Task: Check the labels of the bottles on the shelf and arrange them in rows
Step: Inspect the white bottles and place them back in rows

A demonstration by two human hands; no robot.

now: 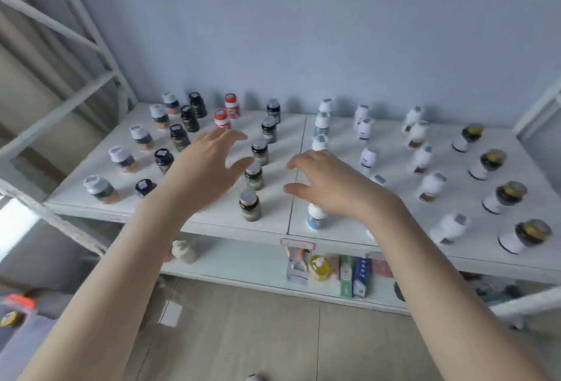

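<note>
Shelf [285, 134] | bottles [250, 206] in rows | left hand [203, 168], right hand [331, 183] spread above

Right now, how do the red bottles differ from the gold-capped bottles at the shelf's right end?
The red bottles have red bodies and pale lids; the gold-capped bottles have white bodies and dark caps. Two red bottles show, beyond the left hand; four gold-capped ones run front to back. Both sets stand on the shelf.
</note>
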